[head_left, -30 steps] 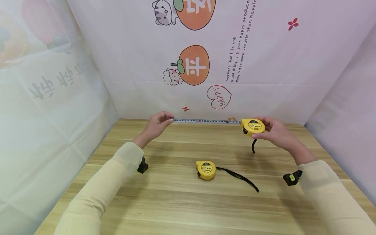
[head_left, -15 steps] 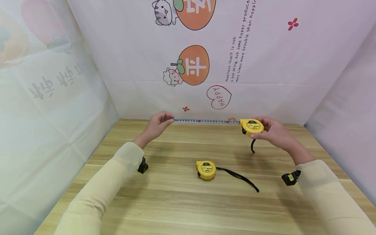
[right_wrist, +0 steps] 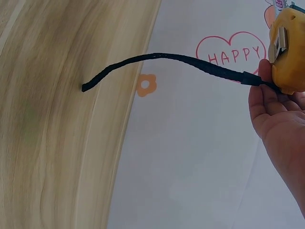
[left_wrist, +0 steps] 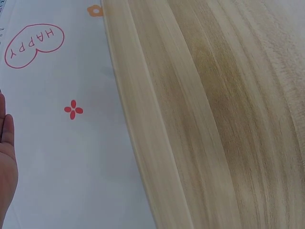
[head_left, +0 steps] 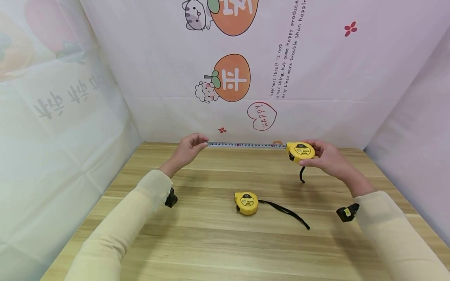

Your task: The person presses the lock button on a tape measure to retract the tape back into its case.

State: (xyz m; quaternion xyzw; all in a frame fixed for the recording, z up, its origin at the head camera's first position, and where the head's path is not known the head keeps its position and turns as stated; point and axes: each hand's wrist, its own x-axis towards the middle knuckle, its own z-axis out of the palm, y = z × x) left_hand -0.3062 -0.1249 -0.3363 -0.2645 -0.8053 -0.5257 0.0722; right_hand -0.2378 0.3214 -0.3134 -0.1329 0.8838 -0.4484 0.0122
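My right hand grips the yellow case of a tape measure above the back right of the table. From the case a thin measuring blade runs straight left, stretched level in front of the back wall. Its free end is pinched between thumb and fingers of my left hand. A black wrist strap hangs from the held case in the right wrist view. A second yellow tape measure lies on the table between my arms, its blade hidden inside. In the left wrist view only part of the left hand shows.
The wooden table meets a white printed cloth at its back edge, with more cloth on the left and right sides. A black strap trails rightward from the lying tape measure. A small black camera sits on each wrist.
My right hand has shifted slightly left with the tape measure, so the drawn-out blade is a little shorter. The left hand and the lying tape measure stay in place.
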